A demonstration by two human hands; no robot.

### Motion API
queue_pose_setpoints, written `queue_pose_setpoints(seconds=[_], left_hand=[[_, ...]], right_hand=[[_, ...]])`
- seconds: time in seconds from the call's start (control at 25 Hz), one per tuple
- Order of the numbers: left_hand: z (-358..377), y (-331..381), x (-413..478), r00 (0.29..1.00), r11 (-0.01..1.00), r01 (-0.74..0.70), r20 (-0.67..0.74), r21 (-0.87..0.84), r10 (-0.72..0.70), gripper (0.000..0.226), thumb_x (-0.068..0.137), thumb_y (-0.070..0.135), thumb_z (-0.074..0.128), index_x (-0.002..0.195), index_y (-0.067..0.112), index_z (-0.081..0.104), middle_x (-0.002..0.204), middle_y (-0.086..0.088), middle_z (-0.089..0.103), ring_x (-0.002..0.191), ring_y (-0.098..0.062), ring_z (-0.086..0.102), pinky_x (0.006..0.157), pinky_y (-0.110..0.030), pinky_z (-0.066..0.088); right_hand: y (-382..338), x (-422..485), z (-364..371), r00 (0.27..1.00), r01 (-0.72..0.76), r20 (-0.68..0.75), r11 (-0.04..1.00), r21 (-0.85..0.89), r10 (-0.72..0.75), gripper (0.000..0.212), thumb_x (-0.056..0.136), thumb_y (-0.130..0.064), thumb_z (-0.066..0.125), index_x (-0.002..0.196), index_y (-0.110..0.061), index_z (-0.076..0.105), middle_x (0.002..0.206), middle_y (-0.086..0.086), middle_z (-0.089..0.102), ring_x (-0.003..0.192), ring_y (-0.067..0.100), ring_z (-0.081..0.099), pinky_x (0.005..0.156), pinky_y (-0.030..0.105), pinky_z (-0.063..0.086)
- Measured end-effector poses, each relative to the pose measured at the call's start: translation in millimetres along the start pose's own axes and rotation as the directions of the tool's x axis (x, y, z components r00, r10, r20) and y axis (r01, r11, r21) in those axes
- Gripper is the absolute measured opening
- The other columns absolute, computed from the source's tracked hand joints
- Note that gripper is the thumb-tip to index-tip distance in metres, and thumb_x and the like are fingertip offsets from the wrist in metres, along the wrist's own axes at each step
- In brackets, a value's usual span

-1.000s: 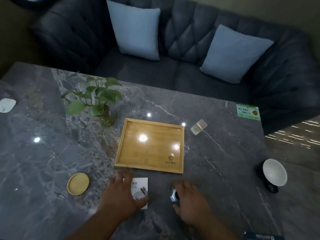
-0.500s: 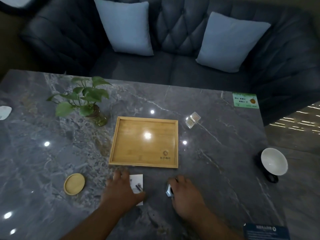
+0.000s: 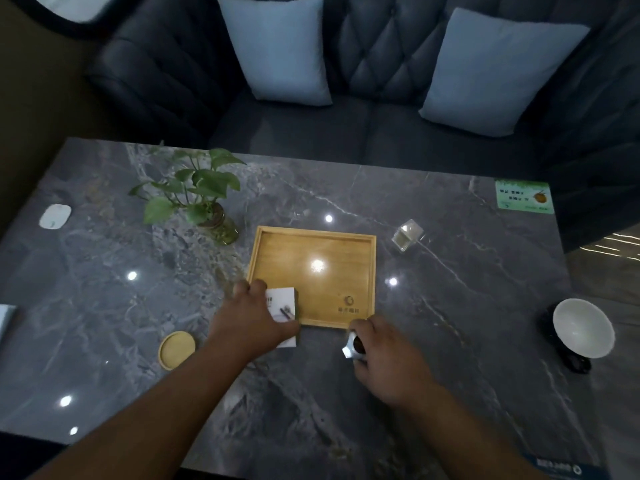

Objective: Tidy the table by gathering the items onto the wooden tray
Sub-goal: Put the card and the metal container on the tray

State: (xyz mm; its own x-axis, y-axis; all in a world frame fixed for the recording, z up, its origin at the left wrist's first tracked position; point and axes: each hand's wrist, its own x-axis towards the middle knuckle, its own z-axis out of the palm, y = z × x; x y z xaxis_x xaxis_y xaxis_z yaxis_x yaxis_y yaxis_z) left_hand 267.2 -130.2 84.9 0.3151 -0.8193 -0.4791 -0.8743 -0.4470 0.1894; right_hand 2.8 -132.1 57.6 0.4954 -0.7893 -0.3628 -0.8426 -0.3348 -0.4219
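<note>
A wooden tray [image 3: 313, 244] lies flat in the middle of the grey marble table [image 3: 467, 306]. My left hand [image 3: 251, 318] grips a white paper packet [image 3: 283, 303] whose far end overlaps the tray's near left corner. Just off the tray's near right corner, my right hand [image 3: 388, 355] is closed on a small silvery object [image 3: 351, 348], lifted a little off the table. A round wooden coaster [image 3: 176, 349] rests left of my left hand. A small clear box [image 3: 408, 234] sits right of the tray's far corner.
A potted plant [image 3: 207, 202] in a glass vase stands left of the tray. A white bowl [image 3: 583, 329] on a dark stand sits at the right edge. A small white dish [image 3: 55, 216] lies far left, a green card [image 3: 523, 196] far right. A dark sofa with two cushions is behind.
Both hands moved forward toward the tray. The left hand carried the white packet from the table onto the tray's near left corner. The right hand lifted the silvery object.
</note>
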Motion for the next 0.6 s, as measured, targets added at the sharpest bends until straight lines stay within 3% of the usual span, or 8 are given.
queue_pose_setpoints(seconds=[0.24,0.6], left_hand=[[-8,3,66,0.997,0.995,-0.078,0.023,0.054,0.077,0.103,0.052,0.082,0.057,0.134,0.022,0.042,0.132,-0.009,0.047,0.115,-0.039,0.056,0.092,-0.047,0.049],[14,-5,94,0.990,0.989,-0.117,0.094,0.093,0.109,0.111,0.051,0.087,0.053,0.140,0.024,0.035,0.139,-0.006,0.042,0.121,-0.037,0.052,0.091,-0.048,0.049]], right_hand=[[-18,61,-18,0.998,-0.016,-0.057,0.990,-0.142,0.008,0.048,0.084,-0.028,0.065,0.129,-0.025,0.050,0.119,0.002,0.051,0.100,0.025,0.058,0.078,0.040,0.054],[-22,103,-12,0.999,-0.013,0.031,0.969,-0.246,0.021,0.048,0.085,-0.023,0.067,0.131,-0.021,0.050,0.121,0.007,0.054,0.102,0.027,0.055,0.081,0.041,0.054]])
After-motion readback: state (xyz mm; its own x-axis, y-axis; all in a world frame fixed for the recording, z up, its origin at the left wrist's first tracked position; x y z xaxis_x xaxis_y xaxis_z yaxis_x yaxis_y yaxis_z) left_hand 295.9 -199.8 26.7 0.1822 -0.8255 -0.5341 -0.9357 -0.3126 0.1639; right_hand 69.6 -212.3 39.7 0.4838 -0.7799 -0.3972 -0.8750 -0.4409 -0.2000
